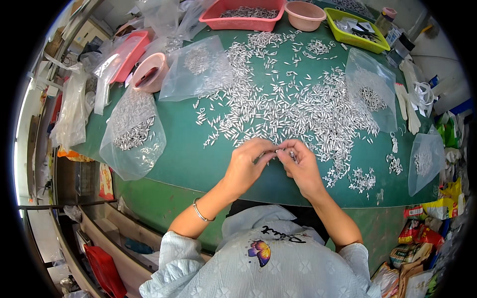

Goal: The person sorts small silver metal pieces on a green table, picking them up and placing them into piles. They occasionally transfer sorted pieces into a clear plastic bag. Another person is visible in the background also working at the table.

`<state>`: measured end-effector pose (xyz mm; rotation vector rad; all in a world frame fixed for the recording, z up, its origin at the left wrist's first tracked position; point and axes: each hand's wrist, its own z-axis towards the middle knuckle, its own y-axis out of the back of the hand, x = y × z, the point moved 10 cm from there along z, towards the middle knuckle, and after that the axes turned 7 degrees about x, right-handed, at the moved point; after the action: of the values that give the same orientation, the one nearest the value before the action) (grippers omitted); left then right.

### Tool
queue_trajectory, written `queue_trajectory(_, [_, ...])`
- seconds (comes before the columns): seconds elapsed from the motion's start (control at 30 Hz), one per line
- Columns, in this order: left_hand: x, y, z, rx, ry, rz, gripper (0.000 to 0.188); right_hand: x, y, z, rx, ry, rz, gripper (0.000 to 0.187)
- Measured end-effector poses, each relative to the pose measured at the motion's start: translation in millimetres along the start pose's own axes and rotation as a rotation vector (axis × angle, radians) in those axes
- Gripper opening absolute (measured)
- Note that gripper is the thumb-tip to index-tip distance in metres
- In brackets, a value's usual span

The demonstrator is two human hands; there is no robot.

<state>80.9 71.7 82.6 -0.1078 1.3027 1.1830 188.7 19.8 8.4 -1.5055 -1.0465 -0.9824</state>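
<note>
Bare left hand (247, 161) and right hand (301, 166) meet, pinching small silver metal pieces (292, 156). Silver spindle-shaped metal parts (320, 111) at twelve o'clock seem unworked; silver cross-shaped pieces (361, 181) lie apart at four o'clock.

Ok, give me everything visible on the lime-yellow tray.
The lime-yellow tray is shallow and rectangular, with rounded corners and a raised rim, and looks like plastic. It sits upright and open on the far right of the green tabletop, beside a pink round bowl. Whether they touch is unclear. Inside lie clear packets and dark items too small to identify.
</note>
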Motion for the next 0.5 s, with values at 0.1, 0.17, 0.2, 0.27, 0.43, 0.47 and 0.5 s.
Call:
queue_trajectory(0.1, [-2, 0, -2, -0.030, -0.059, 0.020, 0.021, -14, -2, 3, 0.033, -0.168, 0.122, 0.017])
queue_trajectory(0.17, [-1, 0, -1, -0.026, -0.066, 0.027, 0.023, -18, -1, 5, 0.072, -0.166, 0.178, 0.015])
queue_trajectory(0.2, [2, 0, 0, -0.027, -0.029, 0.000, 0.024, -20, -1, 5, 0.091, -0.165, 0.206, 0.014])
queue_trajectory(0.27, [3, -1, 2, -0.027, 0.045, -0.054, 0.027, -20, -5, 3, 0.107, -0.182, 0.311, 0.015])
queue_trajectory(0.43, [9, -3, -2, -0.070, 0.084, -0.090, 0.028, -20, -13, 0, 0.118, -0.227, 0.454, 0.016])
queue_trajectory(0.47, [9, -3, -2, -0.076, 0.086, -0.104, 0.027, -21, -11, 0, 0.112, -0.237, 0.445, 0.015])
queue_trajectory(0.5, [8, -3, -3, -0.075, 0.067, -0.088, 0.026, -21, -10, -1, 0.107, -0.247, 0.437, 0.015])
